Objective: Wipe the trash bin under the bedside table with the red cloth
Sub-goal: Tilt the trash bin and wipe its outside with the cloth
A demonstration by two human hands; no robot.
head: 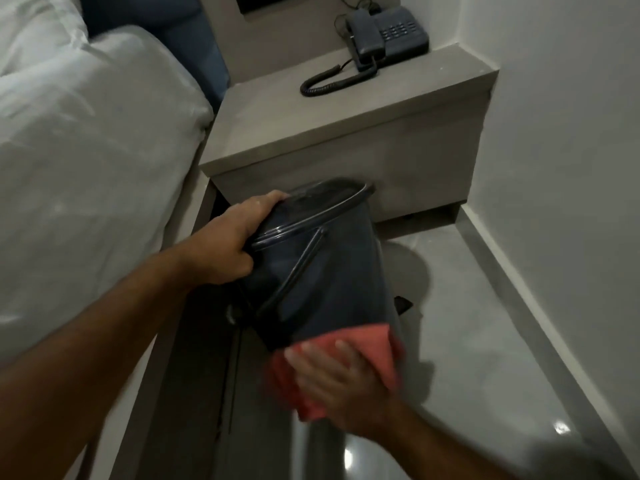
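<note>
**Dark bin held up and wiped with a red cloth**

We see the left hand (pixel 228 244) curled around the rim of the trash bin (pixel 322 268), holding it tilted above the floor (pixel 467 341), just before the bedside table's (pixel 346 133) front edge. The right hand (pixel 339 386), fingers spread flat, presses the red cloth (pixel 374 348) against the bin's lower end.

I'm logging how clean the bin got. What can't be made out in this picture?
Head view only:
- Bin inside: its mouth faces away.
- Bin base: covered by the red cloth and right hand.
- Cloth and right hand: motion-blurred.
- Space under the bedside table: hidden behind the bin.
- Left hand fingertips: wrapped behind the rim.
</note>
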